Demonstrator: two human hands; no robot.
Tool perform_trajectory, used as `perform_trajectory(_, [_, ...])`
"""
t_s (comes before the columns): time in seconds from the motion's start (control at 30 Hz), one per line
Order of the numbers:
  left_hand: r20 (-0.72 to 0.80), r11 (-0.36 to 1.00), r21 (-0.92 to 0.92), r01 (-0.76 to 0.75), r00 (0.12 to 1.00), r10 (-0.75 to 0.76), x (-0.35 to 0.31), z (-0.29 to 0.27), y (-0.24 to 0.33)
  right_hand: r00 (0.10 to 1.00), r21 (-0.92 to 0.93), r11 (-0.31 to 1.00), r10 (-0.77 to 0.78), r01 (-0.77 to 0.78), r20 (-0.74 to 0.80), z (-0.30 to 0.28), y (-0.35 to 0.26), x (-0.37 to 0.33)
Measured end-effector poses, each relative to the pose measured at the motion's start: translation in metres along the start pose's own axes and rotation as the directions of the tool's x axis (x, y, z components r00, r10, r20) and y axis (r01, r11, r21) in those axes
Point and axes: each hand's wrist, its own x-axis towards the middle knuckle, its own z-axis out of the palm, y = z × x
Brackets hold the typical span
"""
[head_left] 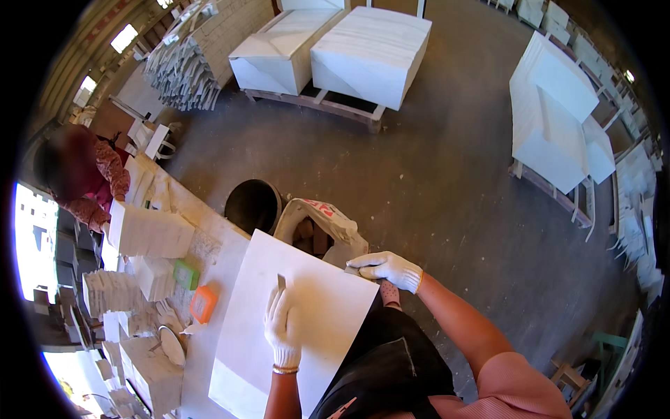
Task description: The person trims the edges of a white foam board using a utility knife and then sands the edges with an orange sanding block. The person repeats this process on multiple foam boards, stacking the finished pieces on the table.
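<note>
A large white slab [241,349], probably stone, lies in front of me, partly on the worktable and partly over my lap. My left hand [283,325], in a white glove, rests over it with fingers closed on a small flat grey blade [281,281] that sticks up past the fingertips. At the slab's far right corner is my right hand [389,269], also gloved. Its fingers close around a small greyish piece at the edge, too hidden to name. Whether those fingers grip the slab's rim too, I cannot tell.
An orange box [204,304] and a green block [185,274] sit on the worktable [222,241] beside stacked white tiles [108,292]. Beyond the slab stand a black bucket [252,206] and an open sack [345,234]. Another person [87,171] works at far left. Palletised white blocks [373,49] stand behind.
</note>
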Motion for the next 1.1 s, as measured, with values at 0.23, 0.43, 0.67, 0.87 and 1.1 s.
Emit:
perform_trajectory(0.23, [0.057, 0.932, 0.334, -0.14, 0.99, 0.128, 0.041, 0.037, 0.003, 0.95, 0.339, 0.888, 0.294, -0.311, 0.099, -0.019, 0.024, -0.031])
perform_trajectory(0.43, [0.094, 0.901, 0.423, -0.095, 0.994, 0.06, 0.042, 0.038, 0.01, 0.972, 0.37, 0.903, 0.166, -0.216, 0.164, -0.003, -0.021, 0.012])
perform_trajectory(0.67, [0.111, 0.91, 0.409, -0.073, 0.993, 0.029, 0.045, 0.043, 0.011, 0.983, 0.321, 0.941, 0.052, -0.108, 0.176, 0.005, -0.022, 0.041])
perform_trajectory(0.87, [0.118, 0.878, 0.475, -0.054, 0.993, -0.003, 0.043, 0.044, 0.012, 0.929, 0.518, 0.776, 0.247, -0.361, 0.277, -0.021, 0.024, -0.019])
perform_trajectory(1.1, [0.093, 0.88, 0.473, -0.039, 0.996, -0.006, 0.038, 0.044, 0.006, 0.961, 0.429, 0.873, 0.141, -0.234, 0.237, -0.006, -0.02, 0.026])
